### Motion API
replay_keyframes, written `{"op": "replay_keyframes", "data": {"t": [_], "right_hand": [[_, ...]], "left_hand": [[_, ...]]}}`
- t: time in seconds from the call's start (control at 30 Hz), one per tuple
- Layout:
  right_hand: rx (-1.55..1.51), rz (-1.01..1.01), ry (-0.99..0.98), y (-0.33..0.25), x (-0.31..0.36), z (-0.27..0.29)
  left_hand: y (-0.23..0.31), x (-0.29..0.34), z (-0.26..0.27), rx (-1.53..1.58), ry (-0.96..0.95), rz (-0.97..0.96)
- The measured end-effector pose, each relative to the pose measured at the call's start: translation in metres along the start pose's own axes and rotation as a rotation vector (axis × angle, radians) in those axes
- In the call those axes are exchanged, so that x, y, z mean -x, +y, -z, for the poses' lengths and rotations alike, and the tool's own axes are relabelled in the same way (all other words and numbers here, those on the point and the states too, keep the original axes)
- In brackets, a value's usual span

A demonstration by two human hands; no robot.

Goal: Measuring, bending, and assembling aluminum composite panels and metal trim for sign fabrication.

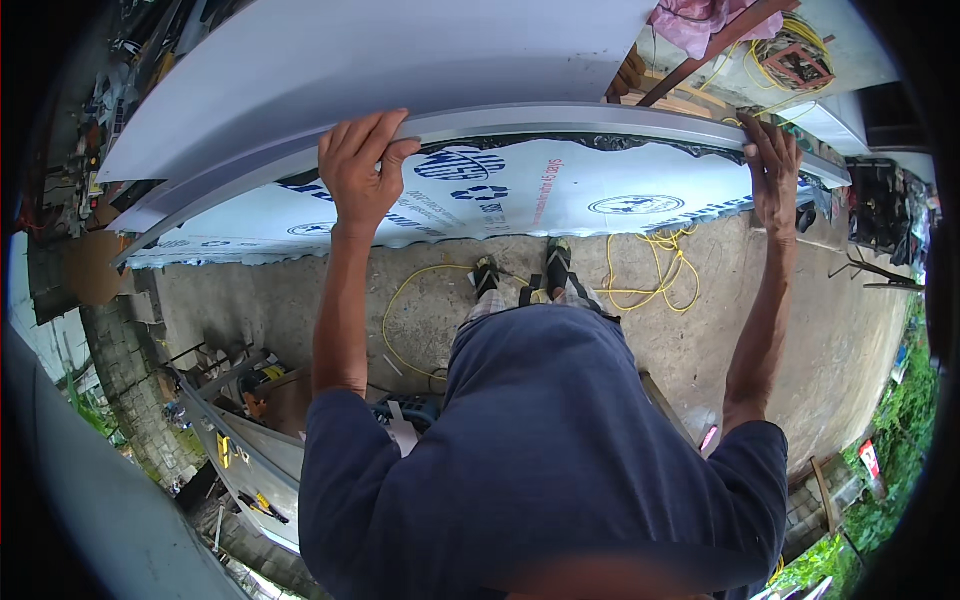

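Note:
In front of me stands a long panel (540, 195), its near face covered in pale printed protective film. A silvery metal strip (570, 117) runs along its top edge, with wrinkled black film just below it. My left hand (362, 172) is closed over that strip left of the middle, fingers across the top and thumb on the near side. Towards the right end my right hand (772, 178) grips the same strip, its fingers bent over the top. Both arms reach forward, apart from each other. What the fingertips touch on the far side is hidden.
A large plain grey sheet (400, 60) is beyond the panel. Yellow cord (655, 275) lies looped on the concrete floor by my feet. A tool-laden bench (265, 455) stands at lower left. Coiled cord (790, 55) and a pink bag (690, 22) are at far right.

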State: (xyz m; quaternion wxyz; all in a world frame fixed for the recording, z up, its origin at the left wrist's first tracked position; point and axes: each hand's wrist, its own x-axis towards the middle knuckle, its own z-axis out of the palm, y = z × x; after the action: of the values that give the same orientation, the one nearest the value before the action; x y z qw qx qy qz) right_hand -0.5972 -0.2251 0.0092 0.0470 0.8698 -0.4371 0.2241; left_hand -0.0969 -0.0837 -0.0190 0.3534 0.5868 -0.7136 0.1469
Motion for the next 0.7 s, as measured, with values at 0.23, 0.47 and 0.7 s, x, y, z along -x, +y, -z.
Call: {"op": "replay_keyframes", "data": {"t": [0.23, 0.47, 0.7], "right_hand": [[0.045, -0.003, 0.072, -0.006, -0.004, -0.007], [-0.002, 0.012, 0.140, 0.002, 0.000, -0.014], [-0.014, -0.006, 0.206, 0.008, 0.004, -0.022]], "left_hand": [[0.005, -0.003, 0.004, 0.007, -0.011, 0.012], [0.056, -0.033, 0.021, -0.094, -0.339, 0.027], [0.149, -0.089, -0.062, 0.228, -0.432, -0.127]]}}
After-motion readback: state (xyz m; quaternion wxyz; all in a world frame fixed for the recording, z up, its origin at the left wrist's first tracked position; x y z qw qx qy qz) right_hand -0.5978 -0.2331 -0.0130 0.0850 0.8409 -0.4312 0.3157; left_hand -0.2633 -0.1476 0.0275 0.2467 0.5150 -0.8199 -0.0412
